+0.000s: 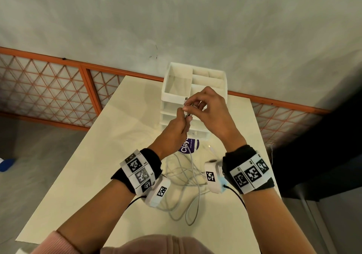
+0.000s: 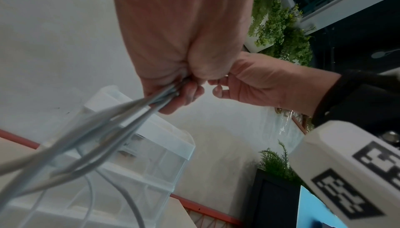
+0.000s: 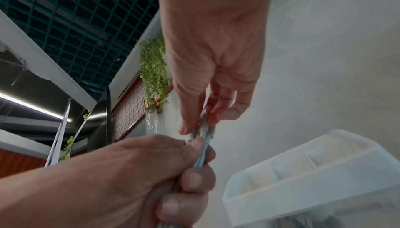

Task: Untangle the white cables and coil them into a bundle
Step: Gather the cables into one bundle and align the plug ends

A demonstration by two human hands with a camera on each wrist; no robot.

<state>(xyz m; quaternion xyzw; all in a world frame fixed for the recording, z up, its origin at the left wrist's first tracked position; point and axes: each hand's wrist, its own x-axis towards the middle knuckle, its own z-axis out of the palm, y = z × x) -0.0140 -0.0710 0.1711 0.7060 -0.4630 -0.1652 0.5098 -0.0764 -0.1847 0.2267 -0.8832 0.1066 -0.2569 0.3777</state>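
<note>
Several white cables (image 1: 193,177) hang from my raised hands down to a loose tangle on the cream table (image 1: 98,175). My left hand (image 1: 181,120) grips the gathered strands (image 2: 121,117) in its fist, held above the table in front of the organiser. My right hand (image 1: 193,104) pinches the plug ends (image 3: 204,129) that stick out of the top of the left fist, thumb and fingertips closed on them. One loose white plug end (image 1: 211,148) lies on the table under my right wrist.
A white plastic drawer organiser (image 1: 176,89) with open top compartments stands at the table's far end, just behind my hands. A purple round sticker or lid (image 1: 188,146) lies before it. An orange lattice rail (image 1: 49,89) runs behind the table.
</note>
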